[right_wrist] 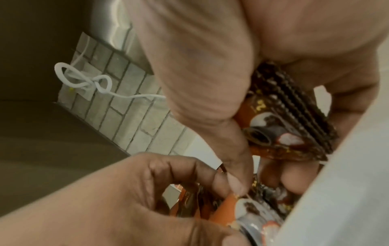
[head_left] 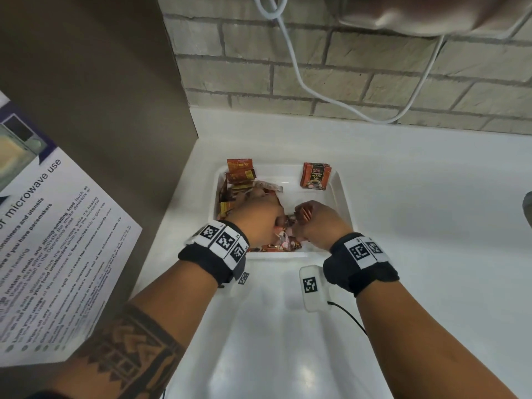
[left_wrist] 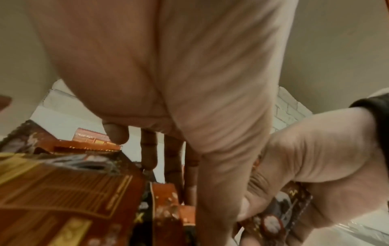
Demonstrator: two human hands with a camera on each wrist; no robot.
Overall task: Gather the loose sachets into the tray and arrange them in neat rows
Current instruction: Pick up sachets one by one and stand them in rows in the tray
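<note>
The white tray (head_left: 342,197) sits on the white counter against the brick wall. Orange-brown sachets (head_left: 239,174) stand in a row along its left side, and a small dark-red stack (head_left: 315,177) lies at its back right. Loose sachets (head_left: 285,243) are heaped at the front edge. My right hand (head_left: 319,223) grips a stack of sachets (right_wrist: 290,116) between thumb and fingers above that heap. My left hand (head_left: 256,217) reaches into the heap beside it, and its fingertips (right_wrist: 231,183) pinch an orange sachet (right_wrist: 229,204). The left wrist view shows my palm (left_wrist: 210,99) over the left-hand row (left_wrist: 63,191).
A brown panel with a microwave notice (head_left: 57,240) rises just left of the tray. A white cable (head_left: 302,82) hangs down the brick wall, under a steel appliance (head_left: 431,12). A small white device (head_left: 311,286) with a black lead lies on the counter below my right wrist.
</note>
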